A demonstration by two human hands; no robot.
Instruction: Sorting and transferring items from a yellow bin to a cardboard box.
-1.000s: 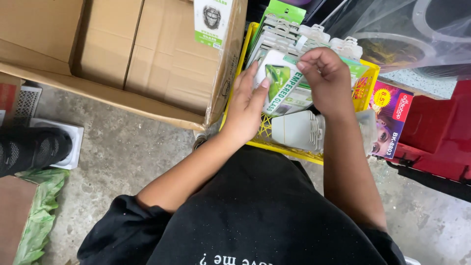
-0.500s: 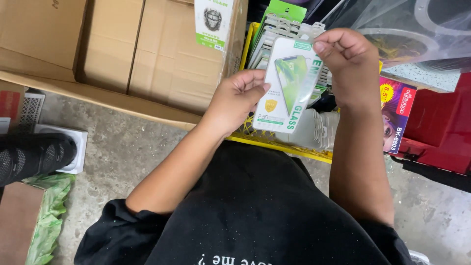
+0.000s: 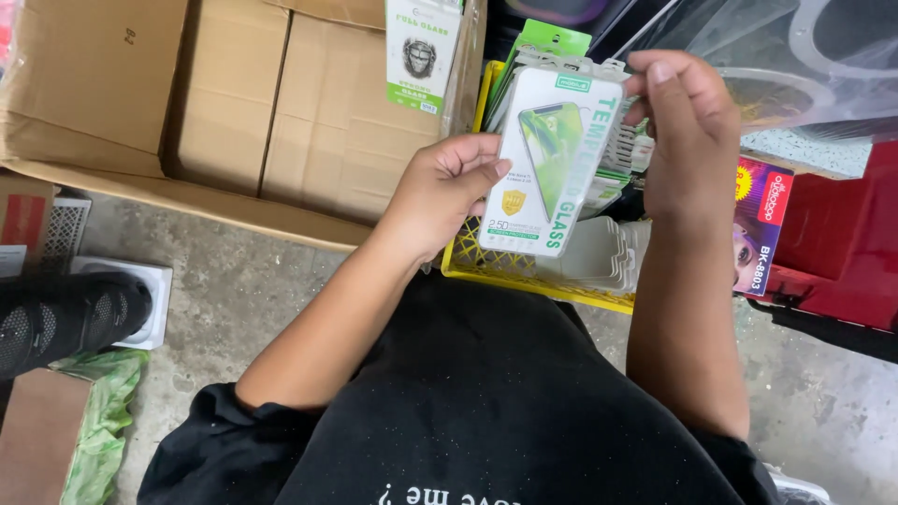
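Note:
A flat white package with green print and a picture of a phone screen [image 3: 552,159] is held up between both hands. My left hand [image 3: 440,192] grips its lower left edge with thumb and fingers. My right hand [image 3: 687,131] pinches its upper right corner. Below and behind the package sits a yellow plastic basket [image 3: 510,271] holding several similar white and green packages [image 3: 608,252].
Large cardboard boxes [image 3: 234,103] stand at the left, with one hanging white and green package [image 3: 421,51] on the box edge. A red container [image 3: 842,243] and a colourful box [image 3: 762,224] lie at the right. A black shoe [image 3: 65,318] rests on the concrete floor at left.
Both hands lifted the white package out of the yellow basket and turned it upright, face toward me. It now sits higher and nearer than a second ago.

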